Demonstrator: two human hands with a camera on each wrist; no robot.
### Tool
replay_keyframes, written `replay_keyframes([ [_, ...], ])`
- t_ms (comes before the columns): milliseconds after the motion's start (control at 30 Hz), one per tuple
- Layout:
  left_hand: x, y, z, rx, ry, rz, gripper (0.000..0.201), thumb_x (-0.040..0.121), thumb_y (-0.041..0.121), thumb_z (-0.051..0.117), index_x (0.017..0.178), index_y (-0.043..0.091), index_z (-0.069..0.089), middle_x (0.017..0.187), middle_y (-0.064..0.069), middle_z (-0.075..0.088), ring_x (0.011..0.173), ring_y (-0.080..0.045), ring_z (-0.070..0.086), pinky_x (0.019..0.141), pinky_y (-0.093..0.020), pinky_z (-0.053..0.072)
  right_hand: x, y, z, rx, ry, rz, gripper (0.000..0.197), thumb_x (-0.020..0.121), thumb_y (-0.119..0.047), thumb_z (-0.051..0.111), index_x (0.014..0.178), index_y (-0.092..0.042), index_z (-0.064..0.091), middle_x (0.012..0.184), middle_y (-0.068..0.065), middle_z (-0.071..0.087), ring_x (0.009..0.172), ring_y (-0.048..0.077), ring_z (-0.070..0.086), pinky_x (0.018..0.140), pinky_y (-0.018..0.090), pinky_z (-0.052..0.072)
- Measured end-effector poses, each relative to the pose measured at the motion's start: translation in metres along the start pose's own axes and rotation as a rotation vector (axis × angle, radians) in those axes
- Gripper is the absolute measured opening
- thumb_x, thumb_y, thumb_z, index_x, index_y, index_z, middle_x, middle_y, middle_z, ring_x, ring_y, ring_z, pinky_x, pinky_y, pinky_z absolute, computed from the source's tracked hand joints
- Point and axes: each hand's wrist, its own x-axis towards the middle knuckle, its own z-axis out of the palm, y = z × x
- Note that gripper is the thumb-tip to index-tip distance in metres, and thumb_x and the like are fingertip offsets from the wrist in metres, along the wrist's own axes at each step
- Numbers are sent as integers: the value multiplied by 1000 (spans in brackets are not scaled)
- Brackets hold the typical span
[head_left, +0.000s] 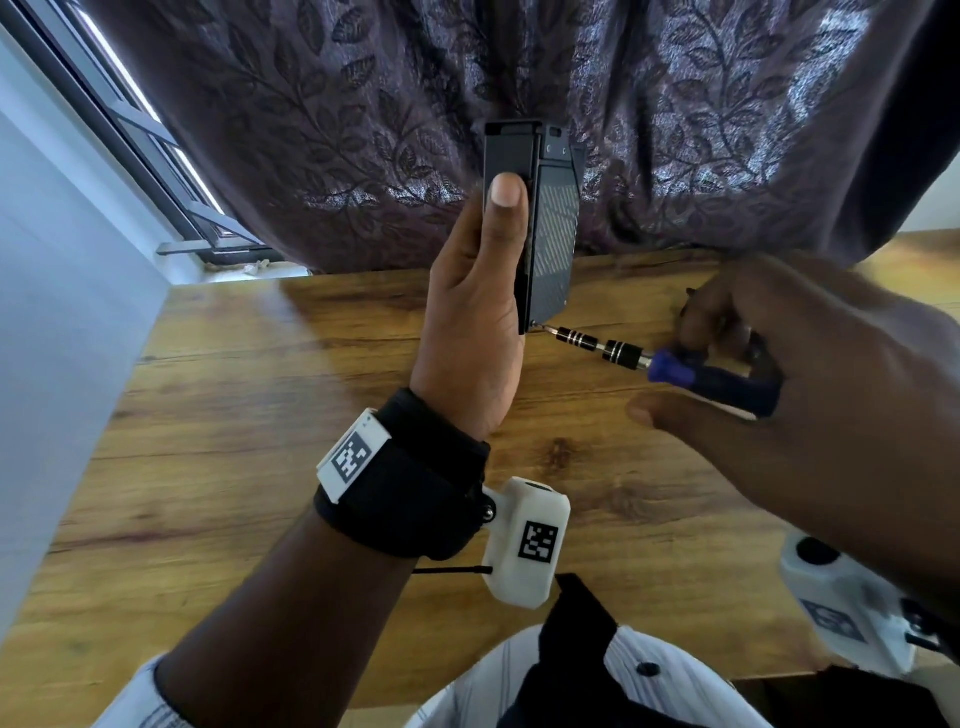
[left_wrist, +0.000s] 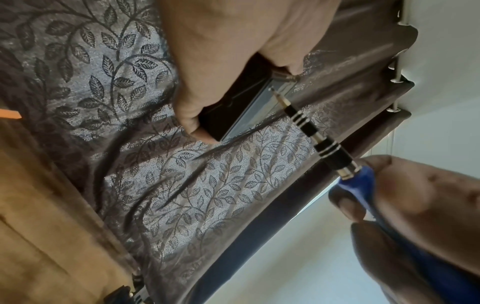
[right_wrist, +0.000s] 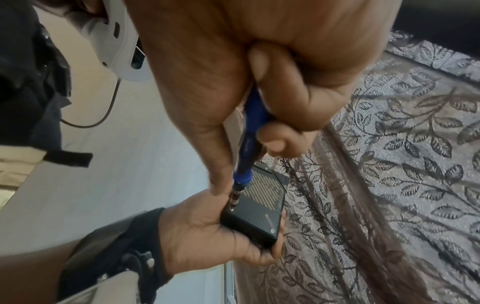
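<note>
Gripping: left hand (head_left: 472, 312) wraps the black device (head_left: 553, 234), held upright above the tabletop (head_left: 260, 415).
Driving: right hand (head_left: 779, 374) curls round the blue screwdriver (head_left: 623, 356), its bit at the device's corner beside the left palm.
Risk: a tilted shaft could slip off and gouge casing or palm.

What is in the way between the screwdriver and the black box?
Nothing visible is. The tip of the screwdriver meets the lower corner of the black box. The left hand holds the box upright above the table, and the right hand grips the blue handle.
</note>
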Motion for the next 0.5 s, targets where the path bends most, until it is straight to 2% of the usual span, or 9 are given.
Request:
replay_keyframes([
  [67, 0, -1, 0, 9, -1, -6, 51, 109, 34, 34, 145, 2, 50, 132, -14, 62, 128, -27, 58, 113, -49, 43, 1, 4, 1, 5, 5, -29, 25, 79, -45, 77, 83, -25, 61, 76, -18, 52, 65, 10, 46, 57, 34, 46],
  [100, -1, -2, -1, 11, 2, -10, 51, 108, 34, 34, 145, 3, 50, 132, -13, 62, 127, -26, 59, 112, -48, 43, 0, 6, 0, 17, 0, -15, 23, 84, -45, 74, 78, -26, 63, 69, -16, 55, 62, 9, 48, 55, 33, 47],
  [167, -1, -3, -1, 5, 8, -14, 50, 110, 34, 32, 145, 3, 50, 135, -16, 62, 131, -30, 58, 115, -51, 41, 0, 6, -1, 40, -1, 50, 38, 96, -51, 60, 65, -28, 63, 51, -10, 53, 48, 9, 51, 49, 33, 48],
  [233, 0, -4, -2, 6, 15, -14, 48, 110, 34, 33, 143, 4, 52, 132, -15, 63, 129, -28, 58, 115, -55, 40, 1, 4, 1, 94, -24, 101, 50, 98, -56, 52, 59, -27, 61, 43, -5, 51, 42, 12, 52, 46, 37, 47],
  [300, 0, -4, -3, 4, 23, -12, 47, 110, 34, 33, 141, 4, 53, 129, -11, 63, 126, -27, 58, 114, -58, 40, 3, 4, 3, 150, -48, 118, 38, 86, -64, 56, 67, -32, 62, 52, -11, 57, 57, 6, 58, 48, 30, 45],
  [367, 1, -3, -4, 7, 30, -19, 47, 111, 33, 32, 141, 3, 53, 130, -11, 63, 128, -29, 58, 116, -59, 39, 5, 1, 4, 80, -72, 95, 31, 74, -65, 68, 81, -35, 60, 71, -20, 59, 69, -3, 56, 56, 22, 42],
  [433, 1, -4, -5, 13, 31, -20, 48, 112, 32, 31, 143, 2, 51, 131, -11, 62, 129, -30, 58, 115, -56, 40, 3, 4, 7, 5, -58, 25, 25, 77, -52, 75, 86, -31, 63, 76, -17, 59, 67, 3, 54, 57, 29, 47],
  [500, 1, -4, -4, 18, 31, -24, 47, 112, 33, 31, 141, 4, 53, 131, -12, 62, 130, -31, 58, 114, -57, 41, -1, 8, 10, -26, -26, -10, 22, 90, -45, 70, 83, -24, 71, 67, -10, 62, 58, 14, 57, 54, 36, 51],
])
